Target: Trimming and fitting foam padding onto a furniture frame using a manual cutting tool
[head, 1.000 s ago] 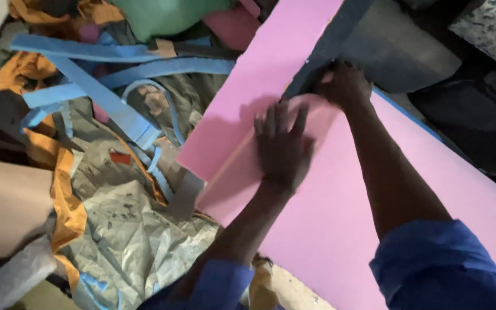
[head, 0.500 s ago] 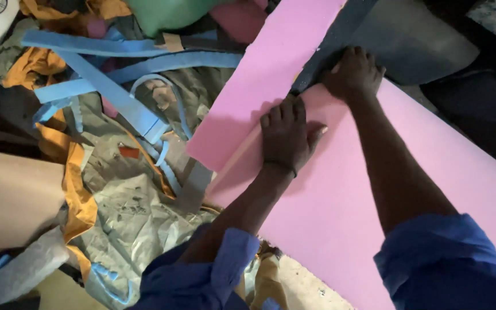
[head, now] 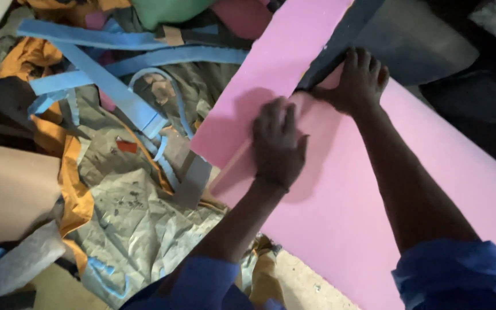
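Under both hands, pink foam sheet [head: 340, 218], left hand [head: 276, 143] flat, right hand [head: 358, 80] spread, neither gripping

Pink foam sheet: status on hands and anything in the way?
Left hand flat on the pink foam sheet, fingers spread. Right hand pressing at its far edge, beside grey foam. Blue strips and scraps piled left, off the sheet.

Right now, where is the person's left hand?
In the head view, the left hand lies flat near the middle, pressing on the big pink foam sheet. The right hand is up and to its right, by the sheet's far edge.
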